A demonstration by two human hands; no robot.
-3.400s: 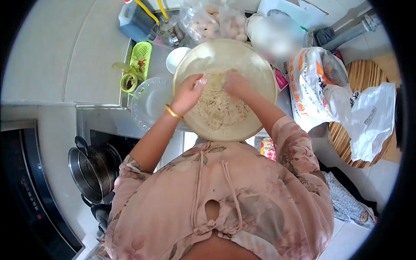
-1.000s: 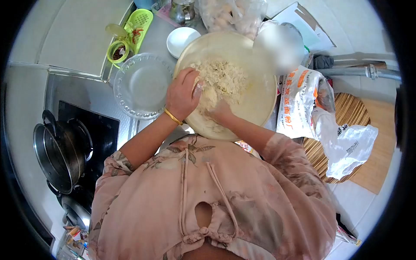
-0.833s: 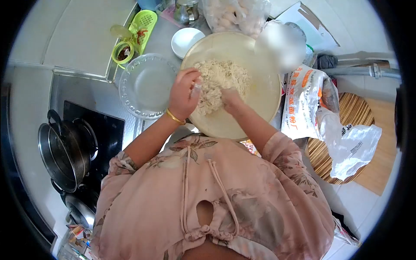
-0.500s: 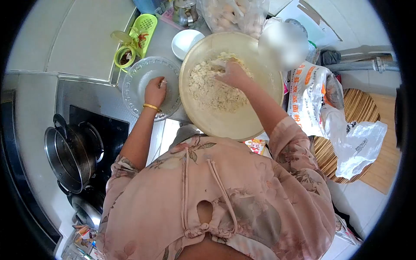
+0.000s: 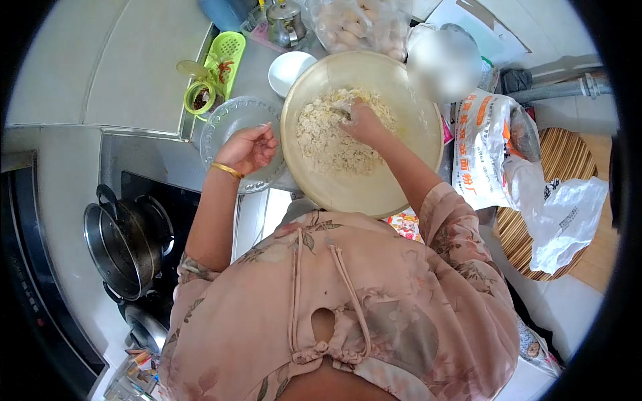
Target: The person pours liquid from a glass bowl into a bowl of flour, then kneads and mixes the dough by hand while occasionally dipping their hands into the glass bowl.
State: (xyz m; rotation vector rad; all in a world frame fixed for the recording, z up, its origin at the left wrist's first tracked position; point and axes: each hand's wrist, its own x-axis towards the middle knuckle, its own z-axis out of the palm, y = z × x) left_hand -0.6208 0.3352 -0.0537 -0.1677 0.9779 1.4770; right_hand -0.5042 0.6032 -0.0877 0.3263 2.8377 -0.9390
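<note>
A large cream-coloured basin [image 5: 314, 190] holds crumbly, floury dough [image 5: 328, 134]. My right hand [image 5: 366, 125] reaches into it with bent fingers closed on some of the dough; the fingertips are partly hidden in the crumbs. Left of the basin is a clear glass bowl [image 5: 212, 157] with a patterned rim. Over that bowl's right side, near the basin's edge, my left hand [image 5: 251, 148] is turned with its fingers curled in. Something whitish shows at its fingertips, too small to make out. A gold-coloured bracelet [image 5: 227, 170] circles the left wrist.
A white bowl [image 5: 289, 72] stands behind the glass bowl, beside a green holder [image 5: 226, 57] and lidded jar [image 5: 200, 97]. A plastic bag of eggs [image 5: 354, 27] sits at the back. To the right is a flour bag [image 5: 478, 147]; to the left, a pot [image 5: 120, 247] on the stove.
My left hand has risen from inside the glass bowl and moved right towards the basin, turning its palm side up. My right hand stays in the dough. The whole view has shifted slightly.
</note>
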